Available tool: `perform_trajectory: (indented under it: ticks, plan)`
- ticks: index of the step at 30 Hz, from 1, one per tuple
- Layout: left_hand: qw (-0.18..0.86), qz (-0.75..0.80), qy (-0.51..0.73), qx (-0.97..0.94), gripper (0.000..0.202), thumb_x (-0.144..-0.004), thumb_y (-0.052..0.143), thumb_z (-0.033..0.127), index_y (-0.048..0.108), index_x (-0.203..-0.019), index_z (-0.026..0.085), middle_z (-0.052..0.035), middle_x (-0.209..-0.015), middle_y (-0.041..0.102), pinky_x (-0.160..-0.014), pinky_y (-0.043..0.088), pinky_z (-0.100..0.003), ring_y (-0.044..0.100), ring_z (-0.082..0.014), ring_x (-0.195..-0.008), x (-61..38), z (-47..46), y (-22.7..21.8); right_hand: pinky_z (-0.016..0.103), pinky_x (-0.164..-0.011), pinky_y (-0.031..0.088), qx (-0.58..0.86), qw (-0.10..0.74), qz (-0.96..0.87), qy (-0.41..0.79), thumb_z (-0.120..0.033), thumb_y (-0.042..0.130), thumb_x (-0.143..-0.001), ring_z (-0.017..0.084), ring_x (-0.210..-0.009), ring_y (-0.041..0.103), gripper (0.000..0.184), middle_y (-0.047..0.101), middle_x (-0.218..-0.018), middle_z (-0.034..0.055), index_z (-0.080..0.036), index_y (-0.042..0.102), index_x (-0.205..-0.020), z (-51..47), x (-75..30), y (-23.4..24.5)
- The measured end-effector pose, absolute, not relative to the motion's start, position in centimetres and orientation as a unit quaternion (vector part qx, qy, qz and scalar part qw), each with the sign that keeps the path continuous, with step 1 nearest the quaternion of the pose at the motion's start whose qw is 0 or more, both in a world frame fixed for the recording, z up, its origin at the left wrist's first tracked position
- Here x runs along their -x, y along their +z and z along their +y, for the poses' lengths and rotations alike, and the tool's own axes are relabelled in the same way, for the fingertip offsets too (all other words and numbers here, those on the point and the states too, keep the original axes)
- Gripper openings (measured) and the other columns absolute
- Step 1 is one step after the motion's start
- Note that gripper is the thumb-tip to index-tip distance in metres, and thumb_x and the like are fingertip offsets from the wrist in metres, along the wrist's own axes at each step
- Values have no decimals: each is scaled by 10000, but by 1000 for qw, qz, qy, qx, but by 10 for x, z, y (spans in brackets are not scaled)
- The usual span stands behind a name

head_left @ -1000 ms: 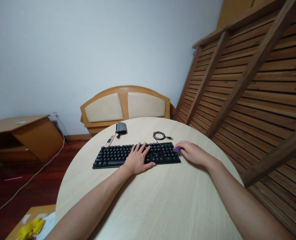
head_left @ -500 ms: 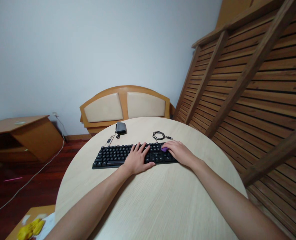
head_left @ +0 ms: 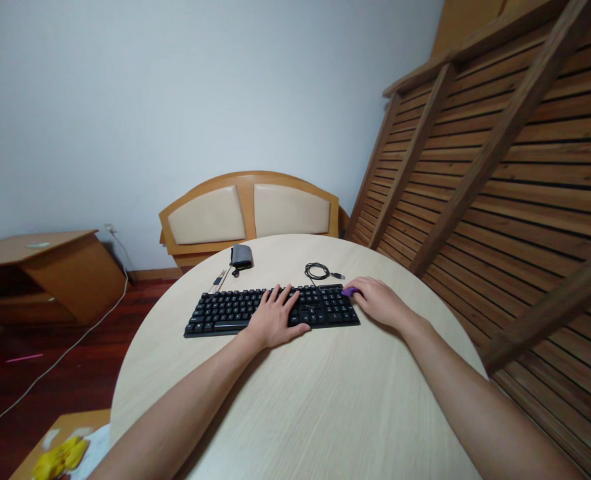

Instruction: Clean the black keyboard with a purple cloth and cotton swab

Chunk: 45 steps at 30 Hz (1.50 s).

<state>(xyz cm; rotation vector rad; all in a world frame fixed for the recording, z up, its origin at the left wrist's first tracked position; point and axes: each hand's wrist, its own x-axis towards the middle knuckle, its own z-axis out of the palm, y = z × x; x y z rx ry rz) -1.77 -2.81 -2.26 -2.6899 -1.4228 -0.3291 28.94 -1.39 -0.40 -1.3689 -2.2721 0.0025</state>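
A black keyboard (head_left: 228, 312) lies flat on the pale round table (head_left: 295, 400). My left hand (head_left: 274, 320) rests on its middle with the fingers spread, pressing down on the keys and the front edge. At the keyboard's right end, my right hand (head_left: 378, 301) is closed on a small purple cloth (head_left: 350, 291). Only a bit of that cloth shows past the fingers, over the upper right corner of the number pad. Behind the keyboard sits a coiled black USB cable (head_left: 317, 271).
A grey pouch (head_left: 242, 257) and a small slim item (head_left: 219, 278) lie behind the keyboard's left half. Beyond the table stands a headboard (head_left: 249, 207) with cream panels. A slatted wooden frame (head_left: 475, 200) leans at right. Yellow gloves or cloth (head_left: 60, 457) lie lower left.
My right hand has slid right with the purple cloth, from over the number pad to the keyboard's right edge, uncovering those keys. My left hand stays where it was.
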Motion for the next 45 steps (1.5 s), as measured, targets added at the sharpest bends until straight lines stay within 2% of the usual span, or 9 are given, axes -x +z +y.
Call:
perform_trajectory:
  ticks: [5, 13, 18, 30, 39, 45]
  plan:
    - [50, -463, -110, 878, 918, -864, 361, 817, 373, -1535, 189, -130, -1614, 304, -1190, 203, -556, 241, -409, -1481, 18, -28, -24, 399, -968, 457, 474, 304, -826, -8, -98, 494, -900, 232, -1076, 608, 338, 709, -1147, 58, -244, 704, -1121, -6, -267, -12]
    - [49, -460, -118, 879, 917, -860, 383, 815, 365, -1539, 198, -132, -1615, 302, -1180, 213, -569, 245, -412, -1478, 19, -26, -28, 408, -919, 449, 452, 250, -856, -1, -63, 521, -883, 245, -1062, 601, 371, 709, -1173, 47, -269, 721, -1118, 2, -253, -16]
    - [52, -460, -115, 879, 923, -864, 366, 817, 368, -1538, 186, -138, -1612, 306, -1181, 215, -566, 245, -412, -1478, 19, -27, -26, 396, -939, 452, 458, 262, -849, 11, -59, 496, -882, 227, -1047, 612, 333, 717, -1117, 56, -240, 723, -1047, 1, -272, -13]
    - [45, -460, -111, 880, 929, -862, 350, 822, 363, -1540, 188, -136, -1615, 301, -1182, 213, -567, 249, -416, -1476, 19, -26, -26, 385, -974, 469, 460, 276, -843, 47, -102, 514, -882, 224, -1045, 639, 319, 724, -1119, 54, -236, 730, -1075, -1, -296, -17]
    - [44, -462, -116, 878, 923, -857, 351, 826, 369, -1535, 201, -127, -1615, 304, -1187, 205, -559, 239, -403, -1483, 18, -27, -25, 281, -824, 493, 477, 231, -838, 133, -135, 582, -768, 189, -875, 669, 308, 735, -966, 29, -242, 787, -972, -21, -293, 5]
    - [45, -462, -113, 878, 919, -861, 355, 822, 369, -1535, 199, -131, -1615, 303, -1189, 202, -563, 241, -405, -1482, 19, -27, -25, 264, -743, 491, 476, 211, -837, 172, -137, 608, -687, 190, -814, 661, 339, 729, -917, 38, -212, 799, -956, -22, -297, 5]
